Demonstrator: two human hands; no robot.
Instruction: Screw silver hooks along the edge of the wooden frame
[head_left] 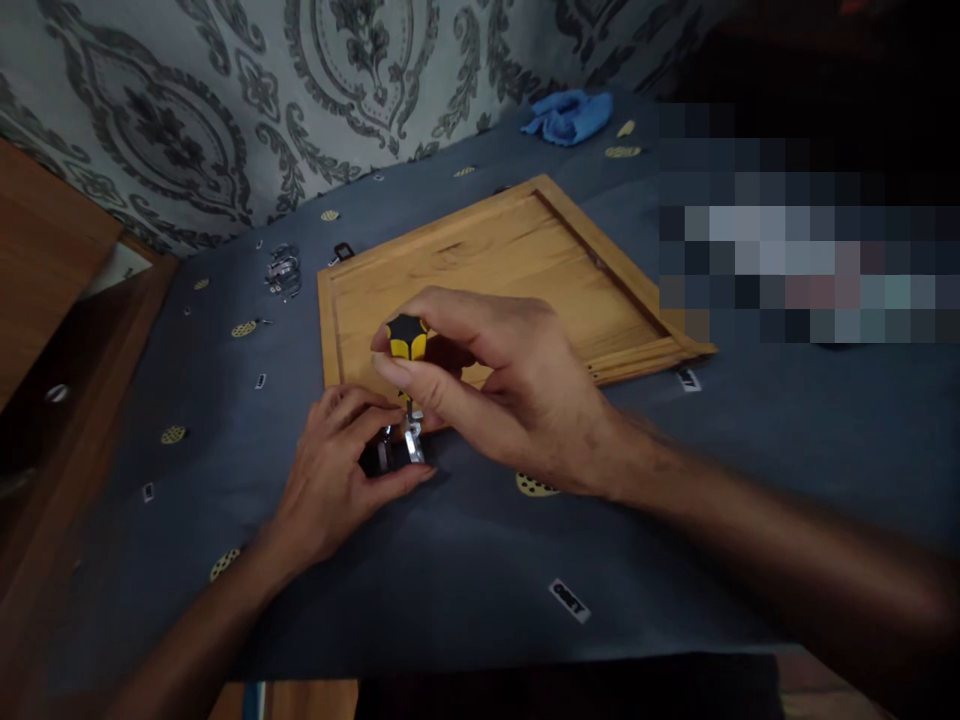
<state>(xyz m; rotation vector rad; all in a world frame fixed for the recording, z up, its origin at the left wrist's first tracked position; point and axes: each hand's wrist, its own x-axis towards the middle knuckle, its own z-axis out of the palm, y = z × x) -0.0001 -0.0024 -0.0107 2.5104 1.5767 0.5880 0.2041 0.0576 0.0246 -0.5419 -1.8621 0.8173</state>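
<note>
A wooden cabinet door with a raised frame lies flat on the dark cloth. At its near left corner sits a metal cabinet hinge. My left hand grips this hinge between thumb and fingers, which partly cover it. Above it, my right hand is closed around the black and yellow handle of a screwdriver. The screwdriver stands about upright, its shaft reaching down to the hinge. Whether the tip sits in a screw is too small to tell.
Loose metal hardware lies on the patterned blue-grey cloth at the left. A blue crumpled glove or cloth rests at the back. Wooden furniture borders the left side, and a patterned curtain hangs behind. A pixelated patch covers the right.
</note>
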